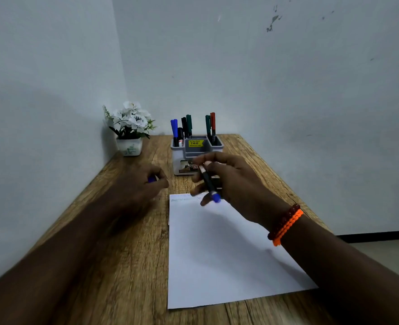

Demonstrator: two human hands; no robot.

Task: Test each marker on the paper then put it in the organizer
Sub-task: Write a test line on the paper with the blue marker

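Progress looks decent: several markers already stand in the organizer (196, 153). Right hand (226, 179) pinches a blue marker (209, 182) above the paper (222, 254), scribbles along its top edge. Left hand (147, 184) curls round something blue, maybe the cap.

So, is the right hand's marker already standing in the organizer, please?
No, the right hand holds the marker above the paper, in front of the organizer.
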